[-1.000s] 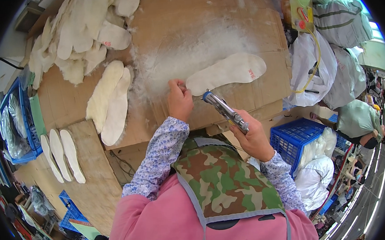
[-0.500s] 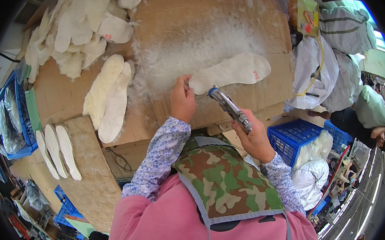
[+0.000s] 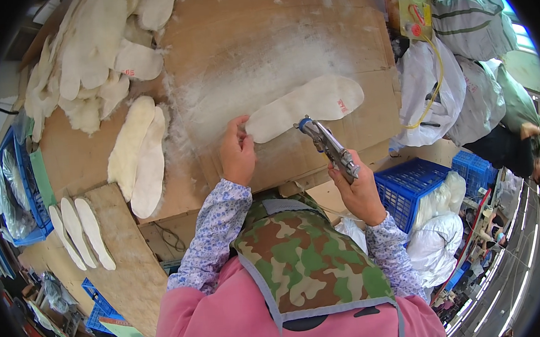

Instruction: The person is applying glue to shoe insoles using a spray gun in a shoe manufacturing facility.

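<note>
On the brown cardboard (image 3: pixel 203 23), a cream fleece insole (image 3: pixel 303 106) with a red mark lies slantwise, its right end farther from me. The fingertips and thumb of my left hand (image 3: pixel 238 155) close around its left end. My right hand (image 3: pixel 360 190) grips a metal spray gun (image 3: pixel 331 146) with a blue ring near the nozzle. That nozzle points at the insole's near edge, about midway along. White fluff (image 3: pixel 263 69) covers the cardboard beyond. To the left lie a fluffy insole (image 3: pixel 131 137) and a smoother insole (image 3: pixel 150 167), side by side.
A pile of insoles (image 3: pixel 96 49) fills the far left. Several narrow insoles (image 3: pixel 94 231) rest on a lower board (image 3: pixel 123 260). Blue crates stand left (image 3: pixel 21 186) and right (image 3: pixel 412 187). White sacks (image 3: pixel 427 95) and a yellow hose (image 3: pixel 441 87) are at the right; another person's arm (image 3: pixel 500 152) shows there.
The view has shifted, so the table's things sit farther left. The spray gun's nozzle has moved right along the insole, from near its left end toward its middle. My left hand stays at that end.
</note>
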Available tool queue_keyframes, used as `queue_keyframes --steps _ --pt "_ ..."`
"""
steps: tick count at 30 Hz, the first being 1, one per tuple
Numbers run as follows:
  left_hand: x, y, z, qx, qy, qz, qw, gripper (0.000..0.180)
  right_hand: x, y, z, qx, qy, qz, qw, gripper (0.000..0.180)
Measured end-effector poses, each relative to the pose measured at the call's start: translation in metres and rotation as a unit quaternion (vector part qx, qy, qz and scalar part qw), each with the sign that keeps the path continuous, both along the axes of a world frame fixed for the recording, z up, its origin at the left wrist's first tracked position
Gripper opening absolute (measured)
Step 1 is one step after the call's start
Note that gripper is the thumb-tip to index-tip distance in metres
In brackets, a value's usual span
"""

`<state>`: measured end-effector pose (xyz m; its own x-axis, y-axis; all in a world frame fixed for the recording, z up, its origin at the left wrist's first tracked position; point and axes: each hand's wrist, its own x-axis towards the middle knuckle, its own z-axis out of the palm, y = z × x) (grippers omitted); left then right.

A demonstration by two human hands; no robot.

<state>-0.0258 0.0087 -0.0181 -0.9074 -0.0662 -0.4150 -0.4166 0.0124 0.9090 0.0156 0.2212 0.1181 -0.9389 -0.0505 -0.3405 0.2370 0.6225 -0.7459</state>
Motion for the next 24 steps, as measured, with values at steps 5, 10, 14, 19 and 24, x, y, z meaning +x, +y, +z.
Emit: queue_keyframes --steps 5,10,14,19,24 --pt "0.0 0.001 0.005 0.012 -0.011 0.007 1.0 0.036 -0.003 0.011 -0.001 0.003 0.012 -0.02 1.0 0.025" --pt "0.001 0.001 0.005 0.024 -0.01 0.006 1.0 0.037 -0.007 0.021 -0.003 0.025 0.056 -0.024 0.998 0.022" --pt "0.0 0.002 0.007 0.008 -0.019 0.002 1.0 0.038 -0.01 0.031 -0.003 0.031 0.054 -0.039 0.997 0.02" --pt "0.001 0.002 0.003 0.017 -0.012 0.005 1.0 0.039 -0.012 0.045 -0.005 0.019 0.071 -0.085 0.994 0.016" --pt "0.002 0.001 0.001 0.022 -0.009 0.008 1.0 0.038 -0.011 0.064 -0.014 0.028 0.078 -0.117 0.99 0.014"
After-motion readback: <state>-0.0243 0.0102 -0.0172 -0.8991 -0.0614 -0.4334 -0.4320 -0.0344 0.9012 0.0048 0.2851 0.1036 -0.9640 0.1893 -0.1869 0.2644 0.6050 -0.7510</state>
